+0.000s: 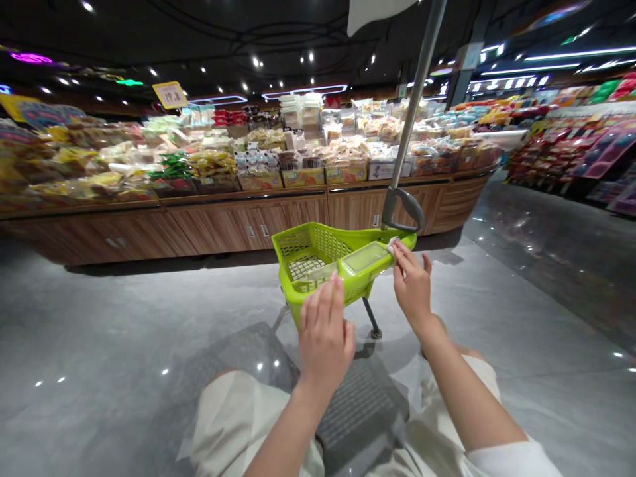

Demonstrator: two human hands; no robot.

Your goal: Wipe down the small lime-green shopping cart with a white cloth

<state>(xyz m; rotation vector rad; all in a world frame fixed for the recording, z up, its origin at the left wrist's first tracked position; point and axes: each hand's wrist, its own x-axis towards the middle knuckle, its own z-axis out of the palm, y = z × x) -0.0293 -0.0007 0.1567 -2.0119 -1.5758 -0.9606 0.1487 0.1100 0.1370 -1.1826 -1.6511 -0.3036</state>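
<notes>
Shiny grey floor point(124, 318), stocked counter point(213, 228), green cart point(293, 298)

Green basket's point(291, 295) top was open; a hand could drop in over its left edge. Grey pole point(418, 86) and loop handle point(416, 211) blocked the far right corner. Left hand point(322, 324) obstructed the near edge, right hand point(412, 285) the right end.

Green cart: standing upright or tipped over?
Upright. The green cart has its open top facing up, the gray pole rising above it, and a leg reaching down to the floor.
</notes>
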